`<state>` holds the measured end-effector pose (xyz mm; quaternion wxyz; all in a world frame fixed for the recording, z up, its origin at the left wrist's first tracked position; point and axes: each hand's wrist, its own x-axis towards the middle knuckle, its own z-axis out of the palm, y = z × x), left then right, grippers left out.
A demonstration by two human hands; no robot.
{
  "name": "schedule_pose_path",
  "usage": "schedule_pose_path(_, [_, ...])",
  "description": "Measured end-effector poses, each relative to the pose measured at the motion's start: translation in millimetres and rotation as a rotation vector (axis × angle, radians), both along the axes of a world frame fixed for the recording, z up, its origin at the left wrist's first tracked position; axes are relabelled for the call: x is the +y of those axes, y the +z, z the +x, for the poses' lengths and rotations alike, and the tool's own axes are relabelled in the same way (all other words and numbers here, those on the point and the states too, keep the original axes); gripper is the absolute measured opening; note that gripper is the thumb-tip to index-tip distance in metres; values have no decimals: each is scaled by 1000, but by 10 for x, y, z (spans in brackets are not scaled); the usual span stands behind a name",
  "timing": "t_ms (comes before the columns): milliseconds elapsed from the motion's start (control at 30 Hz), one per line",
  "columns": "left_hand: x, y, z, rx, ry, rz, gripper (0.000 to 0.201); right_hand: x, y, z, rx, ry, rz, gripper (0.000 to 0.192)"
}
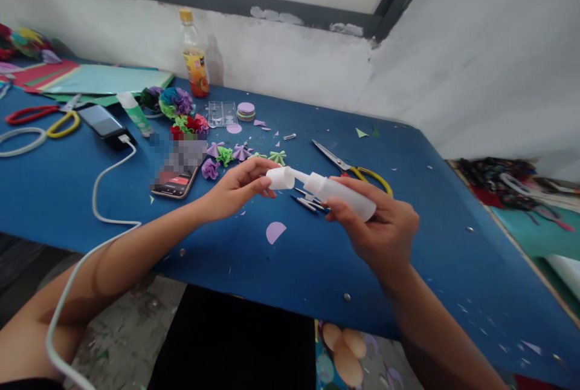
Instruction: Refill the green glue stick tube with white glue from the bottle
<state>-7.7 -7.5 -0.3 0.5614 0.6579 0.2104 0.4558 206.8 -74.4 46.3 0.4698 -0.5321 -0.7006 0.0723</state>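
Note:
My left hand pinches a white cap between thumb and fingers. Tilted in my right hand is a translucent white squeeze bottle, its fingers wrapped round the body. The bottle's narrow nozzle points left at the cap's open end; whether the tip is inside the cap I cannot tell. Beneath the bottle lie pens, partly hidden. Scissors with yellow handles lie open behind my right hand. A purple paper piece rests nearer the front edge. Small folded paper flowers sit beyond my left hand.
On the blue table are a phone, a cabled dark device, a glue tube, a clear plastic case, a stack of paper discs and a drink bottle. A white cable crosses my left arm.

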Motion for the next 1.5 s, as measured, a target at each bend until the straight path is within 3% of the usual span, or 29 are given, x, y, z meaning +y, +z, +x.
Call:
schedule_pose_path(1233, [-8,-31,13,-52,-23,37,23,44,-45,43,-146,34,181,24])
schedule_pose_path(1500, [-40,-23,17,-50,82,148,27,30,-36,40,-168,34,205,24])
